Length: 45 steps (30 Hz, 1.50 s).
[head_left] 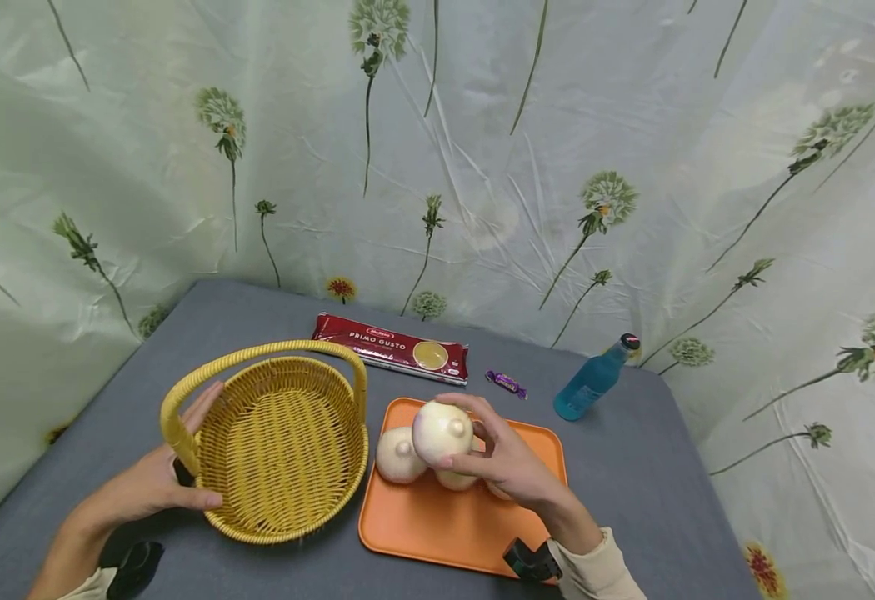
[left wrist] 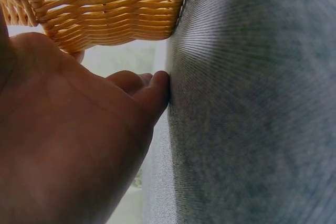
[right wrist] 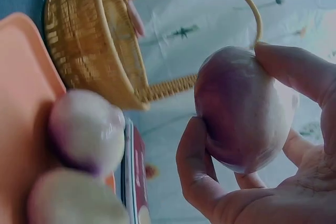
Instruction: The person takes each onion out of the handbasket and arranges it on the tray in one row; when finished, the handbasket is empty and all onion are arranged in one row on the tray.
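Note:
My right hand (head_left: 508, 458) holds a white and purple turnip (head_left: 441, 433) above the orange tray (head_left: 422, 525), with thumb and fingers curled around its sides. In the right wrist view the turnip (right wrist: 239, 108) shows its purple side, clear of the tray. Other turnips (head_left: 398, 457) lie on the tray, partly hidden by the held one and my hand. My left hand (head_left: 160, 479) is at the left side of the yellow wicker basket (head_left: 280, 450), fingers extended by the handle and thumb near the rim. In the left wrist view its lower fingers (left wrist: 155, 90) reach the tabletop.
Behind the basket and tray lies a red pasta packet (head_left: 392, 346). A purple-wrapped candy (head_left: 507, 383) and a blue bottle (head_left: 595, 379) are toward the back right. The basket's tall handle (head_left: 257, 354) arches over its opening. A floral curtain (head_left: 482, 167) hangs behind the grey table (head_left: 632, 500).

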Each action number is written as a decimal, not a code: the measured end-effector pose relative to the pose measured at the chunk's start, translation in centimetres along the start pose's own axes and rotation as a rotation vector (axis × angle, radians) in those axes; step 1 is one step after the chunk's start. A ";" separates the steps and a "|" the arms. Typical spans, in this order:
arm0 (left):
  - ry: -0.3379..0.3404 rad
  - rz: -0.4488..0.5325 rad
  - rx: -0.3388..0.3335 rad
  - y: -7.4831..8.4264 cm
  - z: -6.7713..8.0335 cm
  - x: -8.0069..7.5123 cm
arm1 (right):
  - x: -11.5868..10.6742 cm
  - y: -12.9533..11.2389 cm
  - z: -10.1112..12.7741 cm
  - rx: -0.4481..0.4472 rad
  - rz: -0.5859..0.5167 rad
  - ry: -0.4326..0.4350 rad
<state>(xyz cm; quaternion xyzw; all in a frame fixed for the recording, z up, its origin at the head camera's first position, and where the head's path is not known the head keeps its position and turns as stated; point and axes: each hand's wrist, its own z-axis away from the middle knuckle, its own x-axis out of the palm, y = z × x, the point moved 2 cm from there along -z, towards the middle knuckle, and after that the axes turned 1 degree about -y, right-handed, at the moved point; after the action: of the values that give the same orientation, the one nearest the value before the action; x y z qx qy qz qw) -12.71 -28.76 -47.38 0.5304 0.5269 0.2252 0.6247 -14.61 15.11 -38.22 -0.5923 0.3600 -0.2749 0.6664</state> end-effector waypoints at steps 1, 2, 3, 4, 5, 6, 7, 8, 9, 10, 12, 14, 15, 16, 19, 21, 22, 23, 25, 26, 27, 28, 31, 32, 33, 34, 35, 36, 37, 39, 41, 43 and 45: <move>0.000 0.000 0.003 0.0 0.0 0.0 | -0.4 0.1 0.3 0.000 0.007 0.014; -0.002 -0.002 0.008 0.0 0.0 0.1 | -0.8 0.2 0.6 0.003 0.017 0.031; -0.002 -0.003 0.010 -0.1 0.1 0.1 | -1.2 0.3 0.9 0.012 0.024 0.048; -0.002 -0.003 0.013 -0.1 0.1 0.1 | -1.5 0.4 1.2 0.022 0.031 0.063; -0.002 -0.003 0.016 -0.1 0.1 0.2 | -1.9 0.5 1.5 0.033 0.039 0.079; -0.002 -0.004 0.018 -0.2 0.1 0.2 | -2.2 0.5 1.8 0.047 0.042 0.093; -0.001 -0.004 0.019 -0.2 0.1 0.2 | -2.6 0.6 2.1 0.059 0.047 0.109; -0.001 -0.002 0.018 -0.2 0.1 0.2 | -2.9 0.8 2.4 0.068 0.052 0.122; -0.001 -0.002 0.018 -0.2 0.2 0.2 | -3.2 0.9 2.6 0.076 0.056 0.132; -0.001 0.001 0.018 -0.2 0.2 0.2 | -3.5 1.1 2.9 0.078 0.063 0.140; 0.000 0.001 0.012 -0.2 0.2 0.2 | -4.2 1.5 3.5 0.081 0.076 0.155; 0.001 0.009 0.004 -0.1 0.2 0.2 | -4.8 2.0 4.1 0.086 0.090 0.168; 0.001 0.013 -0.002 -0.1 0.3 0.2 | -5.2 2.2 4.4 0.094 0.101 0.179; 0.002 0.016 -0.007 -0.1 0.3 0.2 | -5.5 2.5 4.7 0.105 0.110 0.195; 0.003 0.022 -0.012 0.0 0.3 0.2 | -6.4 3.2 5.6 0.136 0.142 0.243; 0.002 0.020 -0.013 0.0 0.4 0.1 | -7.0 3.7 6.1 0.158 0.156 0.281; 0.002 0.016 -0.012 0.0 0.4 0.1 | -7.3 3.9 6.4 0.165 0.160 0.298; 0.003 0.014 -0.012 0.1 0.4 0.1 | -7.5 4.1 6.6 0.172 0.166 0.309; 0.004 0.013 -0.016 0.1 0.4 0.1 | -8.0 4.5 7.1 0.190 0.171 0.331; 0.005 0.011 -0.017 0.1 0.4 0.1 | -8.2 4.6 7.2 0.200 0.169 0.340; 0.006 0.006 -0.017 0.2 0.4 0.1 | -8.4 4.7 7.4 0.204 0.169 0.338; 0.007 0.002 -0.015 0.2 0.4 0.1 | -8.6 4.8 7.6 0.209 0.164 0.338; 0.009 -0.018 -0.008 0.2 0.4 0.1 | -9.0 5.1 8.0 0.216 0.156 0.330; 0.009 -0.022 -0.006 0.2 0.4 0.1 | -9.2 5.2 8.1 0.220 0.156 0.333; 0.009 -0.027 -0.004 0.2 0.4 0.1 | -9.3 5.2 8.3 0.221 0.160 0.333; 0.009 -0.030 -0.003 0.2 0.4 0.1 | -9.4 5.3 8.4 0.228 0.163 0.340; 0.009 -0.028 -0.003 0.2 0.4 0.2 | -9.6 5.4 8.6 0.236 0.164 0.348; 0.007 -0.023 -0.004 0.1 0.4 0.2 | -9.7 5.5 8.7 0.245 0.163 0.357; 0.005 -0.013 -0.007 0.1 0.3 0.2 | -9.9 5.7 8.9 0.254 0.159 0.364; 0.002 0.001 -0.014 0.0 0.3 0.3 | -10.1 6.0 9.1 0.273 0.150 0.374; -0.003 0.013 -0.017 0.0 0.2 0.3 | -10.4 6.3 9.4 0.291 0.140 0.375; -0.004 0.014 -0.016 0.1 0.1 0.2 | -10.7 6.6 9.6 0.304 0.138 0.368; -0.001 -0.008 -0.011 0.1 0.1 0.2 | -10.9 6.9 9.8 0.324 0.151 0.367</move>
<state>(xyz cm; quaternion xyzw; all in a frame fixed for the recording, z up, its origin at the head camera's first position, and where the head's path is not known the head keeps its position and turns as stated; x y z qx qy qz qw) -12.51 -28.58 -47.36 0.5251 0.5273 0.2255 0.6288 -13.59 30.52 -43.00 -0.3893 0.4692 -0.3816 0.6948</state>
